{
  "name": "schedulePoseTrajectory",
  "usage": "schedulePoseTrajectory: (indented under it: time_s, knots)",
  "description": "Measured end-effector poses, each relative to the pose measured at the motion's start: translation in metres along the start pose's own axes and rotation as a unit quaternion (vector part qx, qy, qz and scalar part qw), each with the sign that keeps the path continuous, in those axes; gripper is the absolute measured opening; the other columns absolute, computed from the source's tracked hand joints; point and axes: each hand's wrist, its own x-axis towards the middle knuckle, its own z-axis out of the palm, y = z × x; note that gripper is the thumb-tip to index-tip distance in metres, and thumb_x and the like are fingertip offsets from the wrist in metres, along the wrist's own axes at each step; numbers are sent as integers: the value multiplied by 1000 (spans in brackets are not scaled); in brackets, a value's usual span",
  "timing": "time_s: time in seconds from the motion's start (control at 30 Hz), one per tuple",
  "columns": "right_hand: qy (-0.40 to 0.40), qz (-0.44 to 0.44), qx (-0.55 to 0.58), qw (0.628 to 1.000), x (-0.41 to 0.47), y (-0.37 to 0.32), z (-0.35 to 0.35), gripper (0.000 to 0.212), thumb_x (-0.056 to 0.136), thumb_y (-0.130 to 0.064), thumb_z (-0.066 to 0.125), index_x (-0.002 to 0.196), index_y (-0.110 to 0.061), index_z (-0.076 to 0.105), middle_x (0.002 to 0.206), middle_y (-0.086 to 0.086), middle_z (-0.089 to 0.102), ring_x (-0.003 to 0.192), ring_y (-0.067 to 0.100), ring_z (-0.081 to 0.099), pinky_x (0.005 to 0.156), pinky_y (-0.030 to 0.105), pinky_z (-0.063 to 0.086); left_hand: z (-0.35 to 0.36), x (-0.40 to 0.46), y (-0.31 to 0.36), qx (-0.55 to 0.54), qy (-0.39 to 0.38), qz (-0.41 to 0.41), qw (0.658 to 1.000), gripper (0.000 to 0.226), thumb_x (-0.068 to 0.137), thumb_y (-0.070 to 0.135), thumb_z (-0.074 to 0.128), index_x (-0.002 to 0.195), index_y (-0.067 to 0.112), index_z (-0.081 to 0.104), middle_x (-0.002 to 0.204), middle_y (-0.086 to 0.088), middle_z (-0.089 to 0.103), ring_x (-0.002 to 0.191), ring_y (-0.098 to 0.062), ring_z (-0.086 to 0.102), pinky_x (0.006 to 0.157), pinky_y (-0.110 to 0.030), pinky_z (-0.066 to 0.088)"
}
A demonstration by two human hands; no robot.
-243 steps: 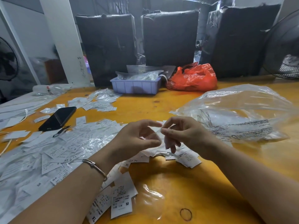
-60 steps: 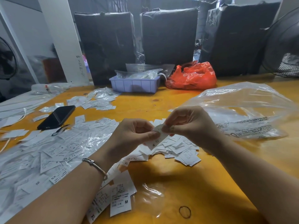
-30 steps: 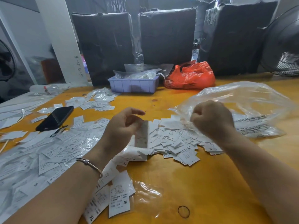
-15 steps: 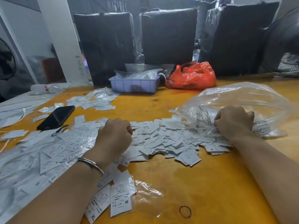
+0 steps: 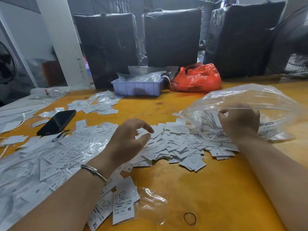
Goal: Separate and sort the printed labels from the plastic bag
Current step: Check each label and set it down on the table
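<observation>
My right hand (image 5: 240, 121) is inside the clear plastic bag (image 5: 250, 97), fingertips hidden, so I cannot tell what they grip. My left hand (image 5: 128, 139) hovers with fingers loosely spread, holding nothing, over the pile of labels (image 5: 175, 144) on the table (image 5: 208, 189).

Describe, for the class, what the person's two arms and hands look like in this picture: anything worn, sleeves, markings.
Both forearms are bare, with no sleeves in view and no gloves. The left hand has a thin silver-coloured metal bangle round its wrist. The right hand and its wrist carry nothing visible. No rings or markings show on the fingers of either hand.
</observation>
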Motion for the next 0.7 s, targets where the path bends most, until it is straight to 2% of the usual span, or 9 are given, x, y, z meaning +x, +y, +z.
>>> schedulePoseTrajectory:
  time_s: [0.1, 0.2, 0.3, 0.37, 0.4, 0.47, 0.53, 0.63, 0.7]
  knots:
    - [-4, -2, 25, 1000, -2, -6, -6, 20, 91, -16, 51, 86, -4, 67, 95, 19, 65, 91, 37, 55, 82, 39, 37, 0, 0, -1, -10, 3, 8, 1000, 16, 88, 16, 65, 91, 32, 66, 109, 10, 64, 109, -10, 56, 94, -33, 50]
    - [-78, 17, 19, 997, -4, -15, -19, 14, 84, -12, 50, 80, -5, 61, 87, 18, 63, 80, 35, 56, 65, 30, 38, 0, 0, -2, -8, 6, 14, 1000, 15, 88, 16, 65, 92, 30, 67, 109, 10, 64, 108, -10, 56, 93, -33, 50]
    - [-115, -38, -9, 993, -9, -31, -37, 12, 77, -9, 50, 76, -10, 63, 77, 11, 61, 70, 31, 56, 55, 25, 37, 1, 0, -2, -4, -1, 18, 1000, 15, 88, 17, 65, 93, 31, 66, 110, 10, 64, 110, -9, 55, 94, -32, 49]
    - [-113, -85, 113, 983, -17, -42, -45, 14, 81, -8, 51, 73, -10, 61, 71, 9, 63, 65, 28, 56, 53, 29, 41, 1, 1, -1, -18, -14, 23, 999, 13, 89, 20, 65, 95, 32, 66, 111, 12, 63, 110, -7, 56, 93, -29, 49]
    - [-142, -104, 219, 960, -23, -48, -49, 16, 86, -8, 52, 73, -10, 61, 67, 8, 64, 60, 24, 57, 53, 31, 44, 1, 1, -1, -32, -20, 27, 999, 12, 90, 23, 64, 96, 33, 66, 112, 14, 63, 110, -4, 56, 92, -26, 48]
    - [-252, -123, 401, 872, -35, -58, -54, 17, 91, -7, 55, 75, -8, 60, 60, 7, 64, 49, 19, 54, 47, 26, 44, 1, 1, 1, -65, -32, 32, 997, 13, 89, 31, 65, 101, 37, 64, 113, 19, 62, 109, 2, 56, 88, -18, 48]
    - [-325, -143, 463, 812, -46, -65, -49, 15, 92, -6, 57, 78, -2, 60, 58, 9, 63, 46, 19, 52, 42, 15, 38, -1, 0, 4, -86, -52, 33, 994, 31, 82, 47, 65, 112, 39, 61, 115, 22, 61, 108, 7, 56, 85, -14, 50]
    - [-340, -165, 502, 778, -57, -75, -40, 15, 89, -5, 61, 82, 7, 60, 57, 15, 62, 46, 24, 53, 41, 19, 40, -2, -2, 9, -113, -93, 33, 989, 59, 70, 53, 71, 124, 36, 57, 116, 18, 64, 106, 7, 60, 84, -14, 52]
    - [-335, -183, 522, 763, -61, -79, -37, 18, 88, -8, 63, 82, 8, 61, 56, 17, 63, 45, 25, 53, 42, 23, 42, -1, -3, 10, -123, -92, 41, 987, 48, 73, 37, 75, 119, 29, 61, 105, 11, 70, 97, 2, 66, 81, -13, 52]
